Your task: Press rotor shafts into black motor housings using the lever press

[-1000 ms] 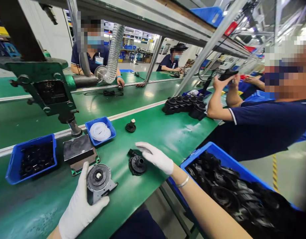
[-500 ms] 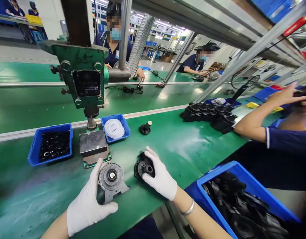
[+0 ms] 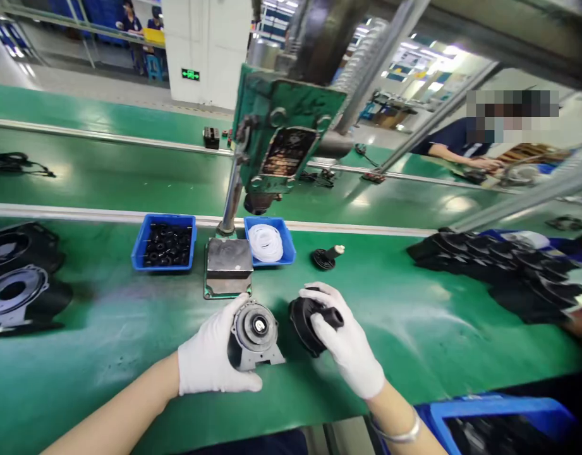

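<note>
My left hand (image 3: 215,357), in a white glove, is wrapped round the side of a round grey-and-black pump body (image 3: 256,332). Its round face, with a white centre, points up toward me. In my right hand (image 3: 350,351), also gloved, is a black round pump cover (image 3: 306,319) with a short pipe stub, tilted and gripped between thumb and fingers. A small gap lies between the two parts. Beyond my right hand, a black disc with a pale-tipped shaft (image 3: 326,257) rests on the green bench.
A green press (image 3: 285,136) with a metal block (image 3: 230,258) stands ahead. Beside it are blue bins of black rings (image 3: 138,256) and white rings (image 3: 293,256). Black housings lie left (image 3: 20,278) and right (image 3: 461,253). A blue crate (image 3: 428,417) is lower right; a co-worker (image 3: 456,142) sits opposite.
The view has swung left, bringing black housings into sight at the left. My right hand has tilted the pump cover so its pipe stub points more to the right. Both parts stay held.
</note>
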A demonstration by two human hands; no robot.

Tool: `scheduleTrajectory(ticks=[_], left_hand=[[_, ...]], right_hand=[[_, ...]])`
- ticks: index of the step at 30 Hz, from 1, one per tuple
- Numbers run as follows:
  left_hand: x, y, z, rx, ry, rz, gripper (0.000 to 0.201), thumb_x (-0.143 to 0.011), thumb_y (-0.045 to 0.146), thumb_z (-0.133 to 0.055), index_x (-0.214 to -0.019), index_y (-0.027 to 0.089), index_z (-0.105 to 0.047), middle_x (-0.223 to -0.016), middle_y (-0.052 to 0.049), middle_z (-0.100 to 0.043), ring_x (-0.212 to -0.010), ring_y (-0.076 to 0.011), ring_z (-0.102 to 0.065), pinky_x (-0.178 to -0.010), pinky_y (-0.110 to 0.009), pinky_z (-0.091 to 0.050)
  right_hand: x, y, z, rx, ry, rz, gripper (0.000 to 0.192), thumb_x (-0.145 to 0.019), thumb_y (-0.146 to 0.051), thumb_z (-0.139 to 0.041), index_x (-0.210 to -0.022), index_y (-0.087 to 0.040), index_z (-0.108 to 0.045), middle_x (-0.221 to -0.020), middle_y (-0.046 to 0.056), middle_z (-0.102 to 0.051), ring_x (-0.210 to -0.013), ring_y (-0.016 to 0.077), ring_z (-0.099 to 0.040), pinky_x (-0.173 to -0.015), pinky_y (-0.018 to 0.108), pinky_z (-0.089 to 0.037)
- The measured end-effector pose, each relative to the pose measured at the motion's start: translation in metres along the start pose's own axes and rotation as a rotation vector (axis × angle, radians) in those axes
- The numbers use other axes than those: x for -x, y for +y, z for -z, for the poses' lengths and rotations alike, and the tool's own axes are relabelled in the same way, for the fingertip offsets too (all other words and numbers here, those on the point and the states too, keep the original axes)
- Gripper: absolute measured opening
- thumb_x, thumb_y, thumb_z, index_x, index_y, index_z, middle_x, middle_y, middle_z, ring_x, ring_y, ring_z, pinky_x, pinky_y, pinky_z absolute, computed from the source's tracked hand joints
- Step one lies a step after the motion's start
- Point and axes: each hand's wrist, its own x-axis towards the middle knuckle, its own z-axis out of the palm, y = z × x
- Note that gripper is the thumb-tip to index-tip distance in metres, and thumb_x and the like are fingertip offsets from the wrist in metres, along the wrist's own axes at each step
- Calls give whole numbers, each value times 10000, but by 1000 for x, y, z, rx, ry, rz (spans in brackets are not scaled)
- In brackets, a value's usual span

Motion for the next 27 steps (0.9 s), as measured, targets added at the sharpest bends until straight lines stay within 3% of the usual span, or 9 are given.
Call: scheduleTrajectory(ticks=[3, 6, 13, 27], left_hand=[[0, -2, 1, 30, -7, -3, 1255, -492, 302, -844, -1521, 143, -144, -1486, -184, -409, -1364, -369, -401, -1162, -517, -313], [-2, -3, 0, 59, 5, -9, 1280, -455, 319, -860, -1512, 129, -164, -1470, -194, -419, -1344, -377, -419, -1144, -504, -343], [-6, 6, 9, 148, 44, -161, 1100, -437, 271, -876, -1415, 234, -376, -1312, -70, -568, -1132, -317, -584, -1005, -428, -480], [-6, 5, 9, 152, 67, -195, 1058, -432, 272, -880, -1380, 241, -410, -1296, -57, -576, -1126, -306, -595, -996, -409, -484]], right_hand=[[-13, -40, -8, 24, -51, 87, 304, -874, -406, -516, -1104, -241, -629, -1254, 126, -511, -1142, 296, -563, -960, 458, -501], [-19, -59, -26, 133, -78, 160, 332, -828, -405, -570, -1117, -249, -624, -1237, 125, -500, -1110, 317, -559, -941, 500, -502], [-23, -57, -45, 280, -124, 298, 399, -824, -445, -605, -1165, -240, -572, -1248, 145, -471, -1116, 346, -531, -911, 544, -501], [-26, -58, -45, 264, -207, 264, 409, -849, -461, -578, -1194, -242, -564, -1283, 145, -428, -1145, 345, -532, -919, 534, -515]])
